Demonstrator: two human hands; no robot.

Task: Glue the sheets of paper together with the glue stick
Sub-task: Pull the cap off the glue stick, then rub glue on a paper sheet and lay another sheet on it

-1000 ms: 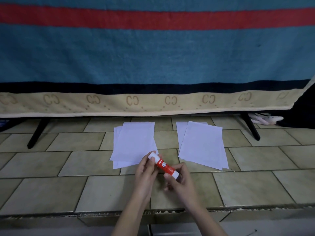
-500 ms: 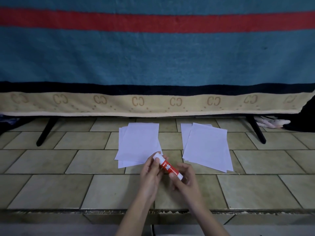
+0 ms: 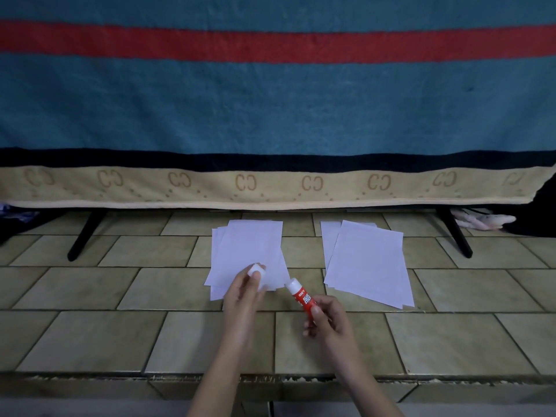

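Red plastic with white lettering makes up the glue stick (image 3: 301, 297), gripped low on its barrel by the right hand (image 3: 326, 320), its uncapped white end pointing up and away toward the left hand (image 3: 245, 291). That hand pinches the white cap (image 3: 256, 268) between thumb and fingertips, just above the near edge of the left stack of paper (image 3: 248, 254). The right stack of paper (image 3: 368, 260) lies just beyond the right hand, on the tiled worktop (image 3: 105, 335). Uncapping looks done; no glue is on any sheet yet. Next, I judge, the cap needs setting aside and the stick's tip lowering onto a top sheet, pressed lightly so the thin paper does not slide or wrinkle.
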